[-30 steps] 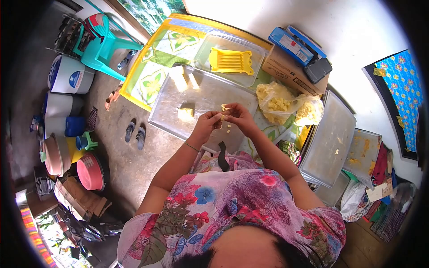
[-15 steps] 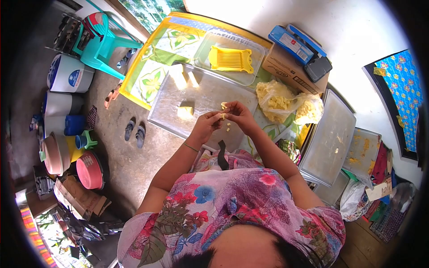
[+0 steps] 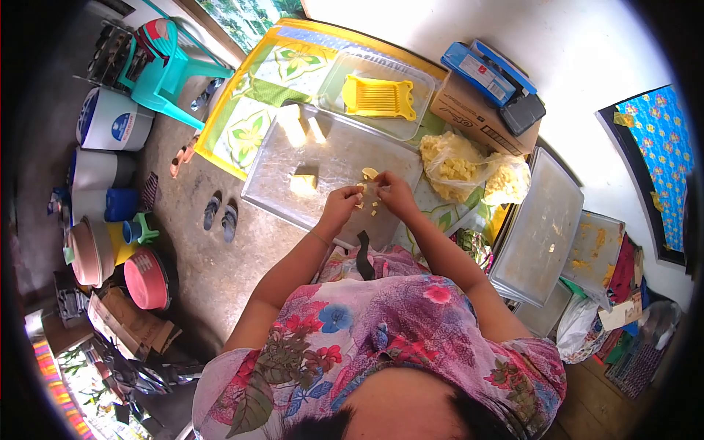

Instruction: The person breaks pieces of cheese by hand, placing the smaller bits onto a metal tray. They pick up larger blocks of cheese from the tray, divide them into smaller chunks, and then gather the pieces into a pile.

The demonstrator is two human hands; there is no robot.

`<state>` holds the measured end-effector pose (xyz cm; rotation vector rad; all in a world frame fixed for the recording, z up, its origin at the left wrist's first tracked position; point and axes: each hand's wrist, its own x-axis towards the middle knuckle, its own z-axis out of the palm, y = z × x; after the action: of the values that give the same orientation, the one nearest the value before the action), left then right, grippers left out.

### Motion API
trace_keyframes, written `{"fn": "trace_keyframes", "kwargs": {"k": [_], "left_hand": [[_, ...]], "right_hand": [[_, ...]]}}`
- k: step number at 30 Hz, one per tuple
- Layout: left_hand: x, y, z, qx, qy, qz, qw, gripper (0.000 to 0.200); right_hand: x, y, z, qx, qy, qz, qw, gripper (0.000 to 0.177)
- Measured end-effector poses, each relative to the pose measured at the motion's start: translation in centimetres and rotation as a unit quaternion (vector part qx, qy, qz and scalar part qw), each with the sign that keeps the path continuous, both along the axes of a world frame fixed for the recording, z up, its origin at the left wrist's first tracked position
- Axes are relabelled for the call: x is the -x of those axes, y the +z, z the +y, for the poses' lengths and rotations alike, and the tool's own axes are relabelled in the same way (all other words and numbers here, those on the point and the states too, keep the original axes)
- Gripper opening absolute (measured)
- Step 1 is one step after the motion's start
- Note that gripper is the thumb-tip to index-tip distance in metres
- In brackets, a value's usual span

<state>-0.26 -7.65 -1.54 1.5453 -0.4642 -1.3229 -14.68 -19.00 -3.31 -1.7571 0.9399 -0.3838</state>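
Over the near part of a metal tray (image 3: 352, 147), my left hand (image 3: 342, 206) is closed, its fingertips pinching a small pale yellow piece (image 3: 360, 196). My right hand (image 3: 394, 193) is closed beside it, fingertips at a curved yellow piece (image 3: 369, 173); whether it grips that piece is hard to see. Several small cubes (image 3: 374, 213) lie on the tray between and below my hands. Further left sits a yellow block (image 3: 303, 184), and behind it are two longer pale blocks (image 3: 292, 125).
A ridged yellow tray (image 3: 379, 97) lies in a clear plastic container behind the metal tray. Bags of yellow pieces (image 3: 451, 165) are on the right, near a cardboard box (image 3: 469, 110). More metal trays (image 3: 539, 227) stand at the right. A teal chair (image 3: 165, 84) is at the left.
My hands have moved apart from each other. The left has shifted slightly left, and the right is slightly lower and beside the curved yellow piece.
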Motion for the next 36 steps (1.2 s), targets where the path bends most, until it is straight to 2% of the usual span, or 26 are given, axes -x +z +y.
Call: {"fn": "trace_keyframes", "kwargs": {"k": [3, 6, 7, 9, 12, 13, 16, 18, 19, 20, 24, 26, 29, 36], "left_hand": [[-0.2, -0.8, -0.2, -0.017, -0.034, -0.1, 0.994, 0.021], [-0.3, -1.3, -0.4, -0.017, -0.064, -0.215, 0.974, 0.023], [-0.4, -1.6, -0.5, -0.012, -0.071, -0.253, 0.965, 0.024], [-0.2, -1.7, -0.6, -0.013, -0.049, -0.258, 0.965, 0.024], [-0.8, -0.9, -0.7, 0.021, -0.039, -0.314, 0.948, 0.03], [-1.0, -0.6, -0.7, 0.038, -0.04, -0.34, 0.939, 0.033], [-0.4, 1.0, -1.2, 0.103, 0.068, -0.245, 0.962, 0.037], [-1.1, 2.7, -1.2, 0.111, 0.019, -0.091, 0.99, 0.038], [-1.5, 3.5, -1.2, 0.114, -0.007, -0.012, 0.993, 0.038], [-1.6, 4.1, -1.1, 0.114, -0.015, 0.013, 0.993, 0.033], [-1.6, 5.2, -0.4, 0.085, 0.004, 0.05, 0.995, 0.033], [-1.0, 6.5, -0.2, 0.088, 0.021, 0.049, 0.995, 0.031], [-0.2, 8.2, 0.3, 0.168, 0.068, 0.001, 0.983, 0.032], [-1.0, 9.2, 2.0, 0.159, 0.03, 0.064, 0.985, 0.032]], "right_hand": [[-0.5, -0.4, -0.9, 0.149, -0.022, 0.032, 0.988, 0.027], [-1.2, -0.2, -1.2, 0.243, -0.032, 0.076, 0.967, 0.029], [-1.3, -0.2, -1.3, 0.243, -0.02, 0.096, 0.965, 0.03], [-1.5, -0.4, -1.6, 0.244, 0.005, 0.135, 0.96, 0.03], [-1.9, -1.0, -2.3, 0.197, 0.014, 0.129, 0.972, 0.036], [-2.0, -1.2, -2.5, 0.115, 0.031, 0.077, 0.99, 0.035], [-1.8, -0.3, -2.3, -0.106, 0.058, -0.074, 0.99, 0.034], [-1.6, 2.5, -1.0, -0.21, 0.053, -0.171, 0.961, 0.032], [-1.5, 3.7, -0.6, -0.194, 0.047, -0.169, 0.965, 0.031], [-1.3, 4.8, -0.3, -0.177, 0.04, -0.167, 0.969, 0.029], [-0.7, 7.1, 0.4, -0.176, 0.025, -0.169, 0.969, 0.025], [-0.7, 7.2, 0.7, -0.219, 0.007, -0.228, 0.949, 0.024], [-0.6, 7.8, 0.9, -0.275, 0.01, -0.267, 0.924, 0.022], [-0.5, 9.2, 1.0, -0.43, 0.053, -0.325, 0.841, 0.02]]}}
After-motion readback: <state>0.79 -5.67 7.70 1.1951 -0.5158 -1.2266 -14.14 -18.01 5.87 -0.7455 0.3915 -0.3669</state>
